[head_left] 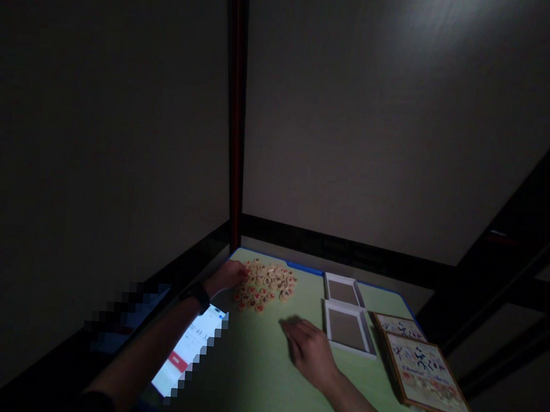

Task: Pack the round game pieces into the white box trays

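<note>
Many round wooden Chinese chess pieces (274,282) with red or dark markings lie in a loose pile at the far left of the green table. My left hand (228,276), a dark watch on its wrist, is at the pile's left edge. Its fingers are closed at a red-marked piece, though the dim light blurs the grip. Between the pile and two shallow trays is my right hand (311,352), low over the table. Its fingers stretch leftward, slightly apart, with no piece visible in them.
Two white-rimmed shallow trays (353,346) stand right of the pile. Farther right lies the wood-edged Chinese chess box (428,367), its lid printed. A lit phone (187,343) showing a timer sits beneath my left forearm. Walls (353,142) rise behind the table and at left.
</note>
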{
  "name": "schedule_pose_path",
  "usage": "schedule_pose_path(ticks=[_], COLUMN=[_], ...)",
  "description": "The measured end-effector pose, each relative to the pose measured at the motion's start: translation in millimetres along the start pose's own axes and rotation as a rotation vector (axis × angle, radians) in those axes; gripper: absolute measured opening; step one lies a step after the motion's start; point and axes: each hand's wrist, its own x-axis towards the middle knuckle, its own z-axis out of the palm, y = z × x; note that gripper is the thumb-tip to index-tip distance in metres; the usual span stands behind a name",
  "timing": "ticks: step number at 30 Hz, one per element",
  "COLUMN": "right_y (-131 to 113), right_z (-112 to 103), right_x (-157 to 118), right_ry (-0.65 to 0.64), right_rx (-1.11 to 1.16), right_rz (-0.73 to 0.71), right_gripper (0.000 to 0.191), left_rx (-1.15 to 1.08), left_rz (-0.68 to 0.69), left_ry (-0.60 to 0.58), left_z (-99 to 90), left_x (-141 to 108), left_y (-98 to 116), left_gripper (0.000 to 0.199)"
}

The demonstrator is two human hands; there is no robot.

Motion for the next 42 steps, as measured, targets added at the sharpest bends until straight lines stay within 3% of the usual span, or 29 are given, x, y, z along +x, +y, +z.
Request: schedule_pose_path(ticks=[5,8,11,17,31,38,42], right_y=[0.3,0.4,0.5,1.0,0.3,0.0,3.5], right_z=[0.2,0.4,0.5,0.7,-0.6,0.0,-2.2], right_x=[0.2,0.6,0.7,0.2,1.5,3.2,26.8], right_ry=[-0.003,-0.002,-0.002,0.009,-0.009,-0.010,0.006], right_rx=[0.010,0.023,0.028,0.024,0.002,0.056,0.038], right_rz=[-0.005,-0.006,-0.002,0.006,-0.008,0.072,0.278], right_gripper=[0.037,0.038,0.037,0.035,0.035,0.033,0.031], left_rx=[0.085,0.119,0.156,0.179,0.061,0.152,0.229], left_rz=[-0.017,0.017,0.047,0.027,-0.037,-0.107,-0.083], left_ry=[0.037,-0.017,-0.069,-0.028,-0.068,0.007,0.127], left_z=[-11.2,-16.1,-12.9,-1.1,-8.0,-15.1,-8.9], left_x=[-10.0,-16.5,-21.3,-22.9,-15.5,-23.7,-35.2], left_y=[-0.3,-1.6,-1.9,-2.4,-5.6,13.6,53.4], left_gripper=[0.021,0.017,0.014,0.017,0.017,0.021,0.032])
